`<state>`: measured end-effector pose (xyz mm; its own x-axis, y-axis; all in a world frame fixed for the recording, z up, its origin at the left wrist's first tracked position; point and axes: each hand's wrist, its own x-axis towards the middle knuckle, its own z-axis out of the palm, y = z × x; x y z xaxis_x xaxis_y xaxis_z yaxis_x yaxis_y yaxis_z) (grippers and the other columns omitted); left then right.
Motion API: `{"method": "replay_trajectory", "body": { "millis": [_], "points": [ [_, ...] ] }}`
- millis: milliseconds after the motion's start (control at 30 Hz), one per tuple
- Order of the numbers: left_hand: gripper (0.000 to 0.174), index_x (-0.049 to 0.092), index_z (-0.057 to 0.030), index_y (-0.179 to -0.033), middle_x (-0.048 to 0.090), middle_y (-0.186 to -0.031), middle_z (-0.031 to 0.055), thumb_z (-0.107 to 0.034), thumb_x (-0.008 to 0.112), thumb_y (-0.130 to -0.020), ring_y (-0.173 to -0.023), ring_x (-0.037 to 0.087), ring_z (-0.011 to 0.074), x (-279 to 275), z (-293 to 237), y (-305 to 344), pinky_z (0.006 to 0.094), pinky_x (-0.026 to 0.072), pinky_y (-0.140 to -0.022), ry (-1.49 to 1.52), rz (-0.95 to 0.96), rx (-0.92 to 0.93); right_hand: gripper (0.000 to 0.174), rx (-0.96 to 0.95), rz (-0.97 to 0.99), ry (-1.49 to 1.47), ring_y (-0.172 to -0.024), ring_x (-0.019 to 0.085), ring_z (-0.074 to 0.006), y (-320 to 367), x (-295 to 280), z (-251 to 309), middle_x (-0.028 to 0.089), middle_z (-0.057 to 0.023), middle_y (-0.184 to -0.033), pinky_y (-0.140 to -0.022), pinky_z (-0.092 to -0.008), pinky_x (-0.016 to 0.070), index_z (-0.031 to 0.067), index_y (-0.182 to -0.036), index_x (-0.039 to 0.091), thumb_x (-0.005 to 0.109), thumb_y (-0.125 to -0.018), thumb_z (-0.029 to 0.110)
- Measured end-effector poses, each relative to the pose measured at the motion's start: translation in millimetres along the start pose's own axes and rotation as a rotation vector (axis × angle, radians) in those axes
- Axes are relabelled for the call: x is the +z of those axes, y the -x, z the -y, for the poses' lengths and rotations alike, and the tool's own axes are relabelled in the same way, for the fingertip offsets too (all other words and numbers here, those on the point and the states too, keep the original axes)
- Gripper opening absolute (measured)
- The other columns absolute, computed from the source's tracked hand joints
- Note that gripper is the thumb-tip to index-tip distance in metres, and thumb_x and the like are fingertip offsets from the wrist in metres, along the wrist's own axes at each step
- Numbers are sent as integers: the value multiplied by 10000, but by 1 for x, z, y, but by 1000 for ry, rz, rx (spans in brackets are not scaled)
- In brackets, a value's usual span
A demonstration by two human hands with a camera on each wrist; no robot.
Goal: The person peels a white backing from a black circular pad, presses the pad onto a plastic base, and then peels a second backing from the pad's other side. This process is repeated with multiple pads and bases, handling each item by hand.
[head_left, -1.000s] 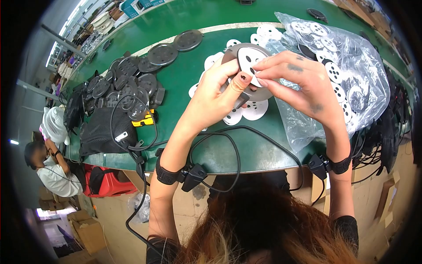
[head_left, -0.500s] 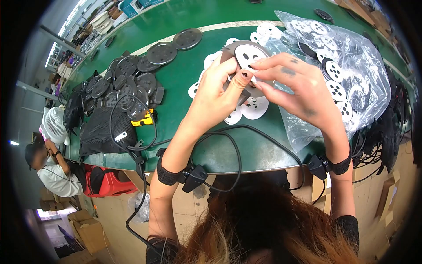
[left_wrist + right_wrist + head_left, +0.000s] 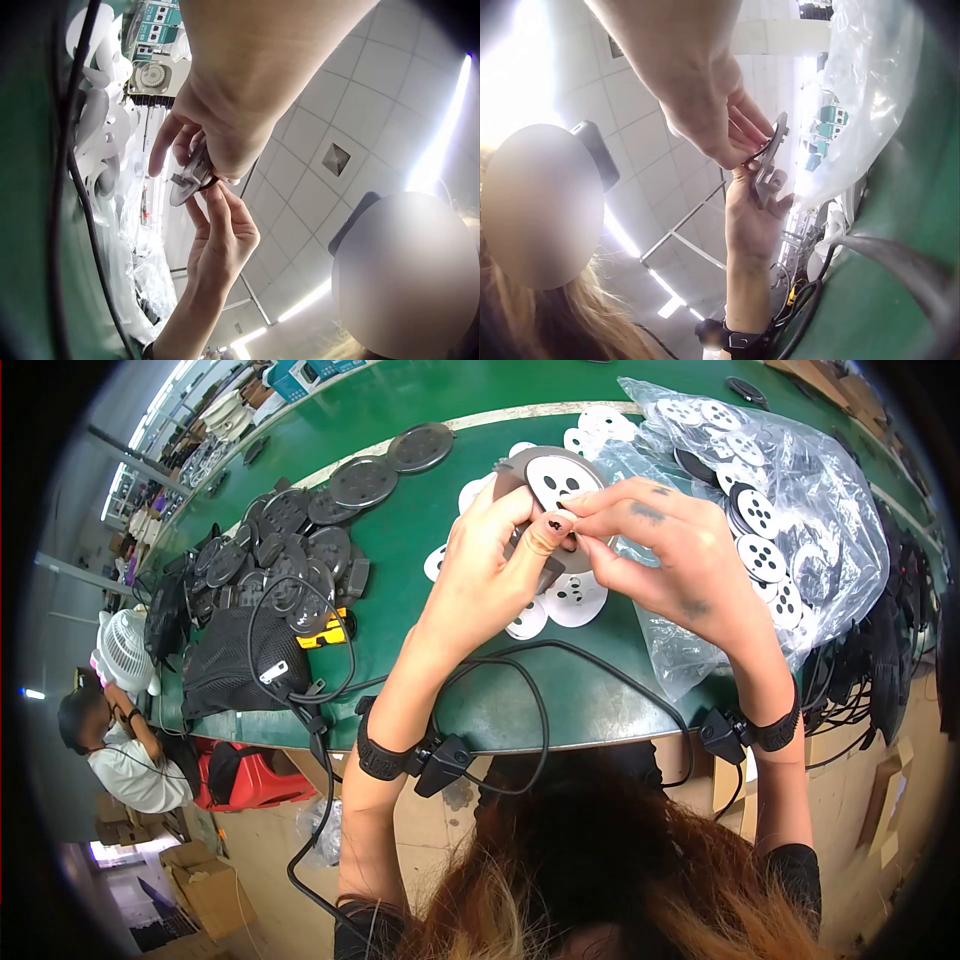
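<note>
In the head view my left hand (image 3: 485,565) grips a dark grey round plate (image 3: 512,478), its thumb across the near side. On the plate's face lies a white disc (image 3: 556,472) with several dark oval holes. My right hand (image 3: 665,550) pinches at that disc's near edge with thumb and fingertips, right beside the left thumb. Seen edge-on in the right wrist view, the grey plate (image 3: 769,169) has small knobs on its underside. The fingers partly hide the white disc. More white holed discs (image 3: 577,600) lie on the table beneath the hands.
A clear plastic bag (image 3: 668,660) of white holed discs lies at the right. Dark round plates (image 3: 362,482) are heaped at the left, near a black mesh pouch (image 3: 232,660) and a yellow item (image 3: 325,632). Black cables (image 3: 590,660) cross the front of the green table (image 3: 400,590).
The plate and white disc have shifted slightly left and away from the body. My right fingertips have slid along the white disc to its near edge, closer to the left thumb.
</note>
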<state>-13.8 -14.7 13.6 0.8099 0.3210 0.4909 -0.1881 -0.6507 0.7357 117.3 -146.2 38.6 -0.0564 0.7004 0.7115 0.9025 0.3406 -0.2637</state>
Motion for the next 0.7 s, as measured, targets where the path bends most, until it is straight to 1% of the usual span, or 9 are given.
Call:
{"method": "replay_trajectory", "body": {
  "millis": [33,100,233,300,400,467,500,567,700],
  "points": [
    [265,583,33,-933,536,-900,60,-217,504,-905,-774,549,114,0,0,0,232,454,-672,-2,5,9,129,0,0,0,-742,592,-282,0,-1,0,607,-115,-819,-651,-339,495,-12,-806,593,615,-694,49],
    [264,583,32,-931,535,-894,56,-218,503,-905,-764,553,112,-1,0,-1,231,456,-664,-3,9,18,116,45,-14,-96,-694,595,-287,-1,-2,-1,609,-120,-773,-621,-327,490,-2,-797,597,607,-692,46],
    [271,583,31,-921,530,-872,46,-226,500,-906,-740,560,96,-2,1,-1,219,485,-609,30,27,8,120,79,-26,-155,-659,608,-276,-2,-2,-3,613,-128,-746,-607,-306,488,-12,-792,600,605,-688,48],
    [271,583,31,-920,528,-867,44,-227,500,-905,-737,563,93,-1,-1,-1,216,496,-589,62,26,4,133,196,-30,-255,-661,623,-251,-1,-1,-2,620,-131,-745,-612,-285,489,-27,-796,610,601,-690,53],
    [267,581,29,-924,528,-867,45,-224,502,-903,-740,565,92,0,-8,-1,215,508,-573,160,31,-32,143,254,-20,-300,-672,630,-231,-2,-4,0,623,-133,-749,-622,-275,490,-34,-796,625,600,-695,63],
    [276,594,6,-811,549,-774,107,-259,541,-868,-714,544,212,2,-12,-1,301,438,-637,230,-40,-94,144,216,-14,-292,-669,629,-233,-3,-6,-3,625,-133,-750,-622,-276,489,-34,-795,629,601,-695,66],
    [276,594,6,-811,549,-774,107,-259,541,-868,-714,544,212,2,-9,-1,301,438,-637,230,-40,-94,146,178,-9,-283,-667,627,-235,-3,-7,-5,627,-132,-750,-621,-277,489,-34,-795,633,601,-696,69],
    [273,589,0,-817,534,-772,104,-266,548,-863,-709,523,206,3,0,-1,301,426,-634,109,-55,47,148,152,3,-271,-665,625,-236,-4,-8,-6,629,-130,-755,-620,-280,488,-35,-795,632,609,-698,74],
    [275,587,-7,-786,515,-761,96,-271,557,-856,-696,496,200,0,0,-1,302,410,-622,72,-63,25,153,133,9,-264,-660,618,-241,-4,-9,-5,630,-124,-762,-609,-286,483,-35,-792,633,631,-708,93]
  ]
}}
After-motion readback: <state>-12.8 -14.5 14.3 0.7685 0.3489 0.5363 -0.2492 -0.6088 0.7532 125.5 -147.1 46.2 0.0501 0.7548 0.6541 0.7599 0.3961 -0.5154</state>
